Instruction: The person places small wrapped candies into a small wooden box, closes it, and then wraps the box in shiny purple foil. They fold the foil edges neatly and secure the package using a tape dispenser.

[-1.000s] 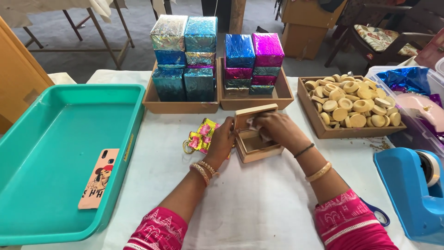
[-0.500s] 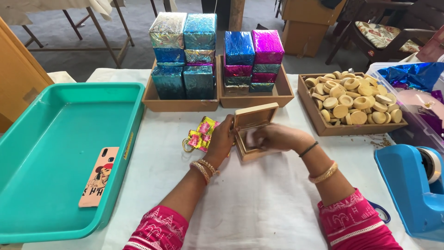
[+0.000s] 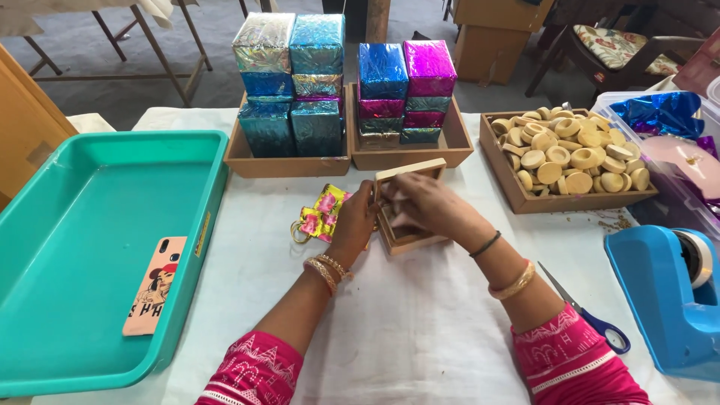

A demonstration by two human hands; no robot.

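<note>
- A person in pink embroidered sleeves works at a white-covered table (image 3: 420, 337), both forearms angling in from the near edge and meeting at a small cardboard box (image 3: 409, 202) at the table's centre.
- The left hand (image 3: 356, 221), gold bangles at the wrist, stands upright against the box's left side, fingers curled round its wall and holding it tilted up on edge.
- The right hand (image 3: 424, 206), wearing a dark band and a gold bangle, arches over the box's open face with its fingers bent down into it; whether they pinch anything inside cannot be told.
- Just left of the left hand lies a small yellow-and-pink pouch (image 3: 319, 214) on a ring.
- At the far side, two brown trays (image 3: 289, 161) hold stacks of foil-wrapped blocks (image 3: 319, 45) in blue, teal, silver and magenta.
- To the far right, a third tray (image 3: 517, 191) is heaped with pale round discs (image 3: 570, 154).
- On the right, blue-handled scissors (image 3: 589, 319) lie beside a blue tape dispenser (image 3: 667, 300), near the right forearm.
- A large teal tray (image 3: 90, 187) fills the left of the scene, a phone (image 3: 154, 285) in a pink illustrated case lying in it.
</note>
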